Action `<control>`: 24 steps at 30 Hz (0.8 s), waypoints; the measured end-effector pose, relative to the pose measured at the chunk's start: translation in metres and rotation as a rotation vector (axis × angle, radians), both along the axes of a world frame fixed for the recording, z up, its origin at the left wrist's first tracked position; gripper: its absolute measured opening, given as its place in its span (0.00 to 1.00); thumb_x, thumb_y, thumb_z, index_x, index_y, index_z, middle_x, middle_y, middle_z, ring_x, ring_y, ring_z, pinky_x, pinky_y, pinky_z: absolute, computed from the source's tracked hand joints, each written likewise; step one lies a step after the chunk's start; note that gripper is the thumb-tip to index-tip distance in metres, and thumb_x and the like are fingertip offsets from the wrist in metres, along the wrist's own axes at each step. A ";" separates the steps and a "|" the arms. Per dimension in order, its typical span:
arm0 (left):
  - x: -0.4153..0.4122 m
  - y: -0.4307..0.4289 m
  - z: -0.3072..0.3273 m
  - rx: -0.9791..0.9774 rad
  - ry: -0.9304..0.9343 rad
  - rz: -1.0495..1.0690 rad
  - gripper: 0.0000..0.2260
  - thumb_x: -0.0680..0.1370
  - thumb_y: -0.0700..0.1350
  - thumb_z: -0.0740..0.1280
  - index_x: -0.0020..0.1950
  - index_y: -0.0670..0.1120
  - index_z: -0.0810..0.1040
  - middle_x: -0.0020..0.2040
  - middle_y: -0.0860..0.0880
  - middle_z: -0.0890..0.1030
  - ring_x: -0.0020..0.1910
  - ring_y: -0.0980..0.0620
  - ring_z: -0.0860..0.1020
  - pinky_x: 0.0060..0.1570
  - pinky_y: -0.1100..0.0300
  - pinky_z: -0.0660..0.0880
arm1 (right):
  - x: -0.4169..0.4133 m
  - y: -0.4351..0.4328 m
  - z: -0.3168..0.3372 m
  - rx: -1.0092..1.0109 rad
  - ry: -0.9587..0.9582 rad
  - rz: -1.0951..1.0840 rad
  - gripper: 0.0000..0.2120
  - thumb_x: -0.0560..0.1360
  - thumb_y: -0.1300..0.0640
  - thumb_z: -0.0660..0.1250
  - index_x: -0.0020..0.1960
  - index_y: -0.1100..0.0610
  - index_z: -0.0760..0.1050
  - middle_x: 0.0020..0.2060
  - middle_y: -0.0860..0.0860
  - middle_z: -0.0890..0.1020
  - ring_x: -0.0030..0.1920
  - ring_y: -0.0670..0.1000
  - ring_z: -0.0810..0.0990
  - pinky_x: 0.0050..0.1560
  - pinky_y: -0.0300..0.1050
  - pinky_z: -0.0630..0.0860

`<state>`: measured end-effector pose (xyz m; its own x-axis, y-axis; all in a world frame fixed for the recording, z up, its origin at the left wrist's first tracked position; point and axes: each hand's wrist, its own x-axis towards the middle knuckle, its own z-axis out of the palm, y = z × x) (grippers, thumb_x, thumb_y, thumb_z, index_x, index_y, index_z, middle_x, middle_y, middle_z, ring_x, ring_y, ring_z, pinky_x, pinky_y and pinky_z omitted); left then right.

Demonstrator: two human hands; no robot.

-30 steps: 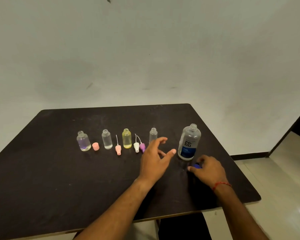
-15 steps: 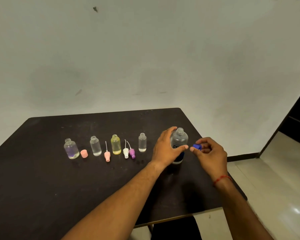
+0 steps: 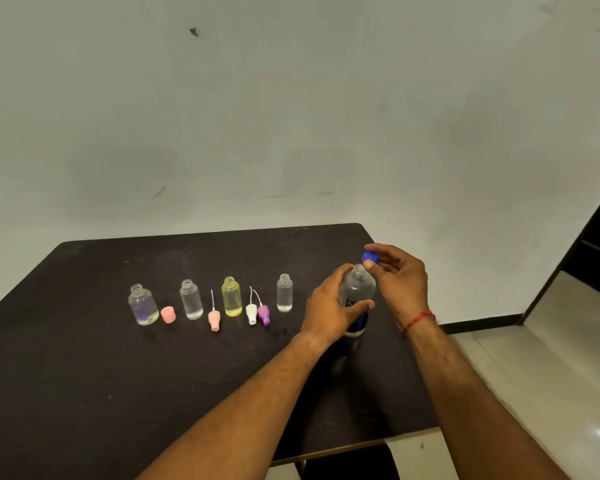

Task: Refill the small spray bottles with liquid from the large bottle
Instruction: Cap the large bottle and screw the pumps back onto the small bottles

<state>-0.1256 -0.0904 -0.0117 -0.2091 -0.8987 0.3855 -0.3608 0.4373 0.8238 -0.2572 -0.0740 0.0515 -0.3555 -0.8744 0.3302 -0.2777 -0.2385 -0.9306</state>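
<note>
The large clear bottle [image 3: 358, 292] with a dark blue label stands uncapped near the right edge of the dark table [image 3: 84, 375]. My left hand [image 3: 329, 311] grips its body. My right hand [image 3: 400, 278] pinches the blue cap [image 3: 370, 257] just above and right of the bottle's open neck. To the left stands a row of small open bottles: a round one with purple at its bottom [image 3: 142, 304], a clear one [image 3: 191, 299], a yellow one [image 3: 231, 296] and a clear one [image 3: 284, 293].
Between the small bottles lie a pink cap [image 3: 168, 314], a pink spray head [image 3: 214, 318], a white spray head [image 3: 252, 312] and a purple spray head [image 3: 263, 314]. The table's right edge lies close to the large bottle. A pale wall stands behind, tiled floor at right.
My left hand reached right and took hold of the large bottle. My right hand lifted the blue cap off the table and brought it up beside the bottle's neck.
</note>
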 end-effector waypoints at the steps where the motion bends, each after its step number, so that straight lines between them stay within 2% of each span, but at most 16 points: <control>1: 0.000 0.000 0.000 0.001 0.000 -0.002 0.29 0.70 0.58 0.77 0.68 0.61 0.70 0.61 0.61 0.79 0.58 0.60 0.79 0.59 0.56 0.79 | 0.002 -0.003 -0.001 0.013 0.039 0.001 0.12 0.73 0.64 0.73 0.54 0.52 0.82 0.49 0.47 0.85 0.51 0.45 0.83 0.53 0.39 0.80; 3: 0.000 -0.001 0.000 0.004 0.002 -0.004 0.29 0.70 0.57 0.78 0.68 0.60 0.70 0.60 0.60 0.80 0.57 0.60 0.79 0.58 0.56 0.79 | 0.004 -0.007 -0.002 0.048 0.108 0.000 0.10 0.74 0.62 0.72 0.53 0.52 0.82 0.49 0.47 0.84 0.51 0.44 0.82 0.52 0.39 0.80; 5: 0.000 -0.001 0.000 0.005 0.010 -0.003 0.29 0.70 0.56 0.78 0.68 0.60 0.70 0.59 0.60 0.80 0.56 0.60 0.79 0.58 0.56 0.79 | 0.005 -0.007 -0.002 0.073 0.166 0.006 0.09 0.74 0.62 0.72 0.53 0.52 0.81 0.48 0.47 0.84 0.49 0.43 0.82 0.47 0.32 0.77; 7: -0.001 -0.002 -0.001 0.005 0.024 -0.008 0.29 0.70 0.55 0.78 0.68 0.60 0.71 0.59 0.60 0.81 0.57 0.61 0.80 0.58 0.56 0.79 | 0.004 -0.006 -0.002 0.084 0.243 0.018 0.09 0.73 0.61 0.72 0.52 0.52 0.81 0.47 0.47 0.84 0.48 0.41 0.81 0.45 0.30 0.75; 14: -0.001 -0.004 -0.005 0.022 0.021 -0.001 0.29 0.71 0.52 0.77 0.69 0.61 0.70 0.60 0.60 0.81 0.57 0.61 0.80 0.58 0.54 0.79 | 0.006 -0.004 -0.004 0.065 0.491 -0.015 0.13 0.75 0.58 0.72 0.58 0.51 0.81 0.51 0.49 0.83 0.50 0.47 0.79 0.55 0.41 0.78; 16: -0.001 -0.005 -0.006 0.037 0.020 -0.001 0.28 0.72 0.51 0.77 0.68 0.62 0.71 0.59 0.60 0.81 0.57 0.61 0.80 0.58 0.53 0.79 | 0.008 -0.005 -0.002 0.056 0.556 -0.056 0.11 0.74 0.55 0.72 0.56 0.53 0.81 0.48 0.50 0.83 0.48 0.48 0.79 0.51 0.38 0.76; 18: -0.001 -0.005 -0.006 0.048 0.015 0.005 0.27 0.72 0.49 0.78 0.67 0.63 0.72 0.58 0.61 0.81 0.56 0.61 0.80 0.58 0.53 0.79 | 0.009 -0.005 0.001 0.065 0.591 -0.108 0.10 0.72 0.52 0.74 0.52 0.53 0.81 0.43 0.49 0.83 0.43 0.47 0.79 0.41 0.31 0.70; 20: -0.001 -0.004 -0.005 0.049 0.005 0.011 0.27 0.72 0.49 0.78 0.66 0.64 0.70 0.57 0.61 0.81 0.54 0.61 0.81 0.57 0.55 0.80 | 0.011 -0.004 0.002 0.080 0.592 -0.147 0.12 0.71 0.51 0.76 0.49 0.54 0.79 0.41 0.50 0.82 0.39 0.47 0.78 0.36 0.29 0.67; 24: -0.001 -0.004 -0.006 0.054 -0.004 0.013 0.29 0.72 0.49 0.78 0.66 0.66 0.68 0.55 0.61 0.81 0.53 0.59 0.81 0.56 0.55 0.80 | 0.013 -0.003 0.002 0.110 0.591 -0.144 0.16 0.69 0.49 0.77 0.49 0.53 0.74 0.42 0.51 0.82 0.39 0.48 0.78 0.37 0.32 0.70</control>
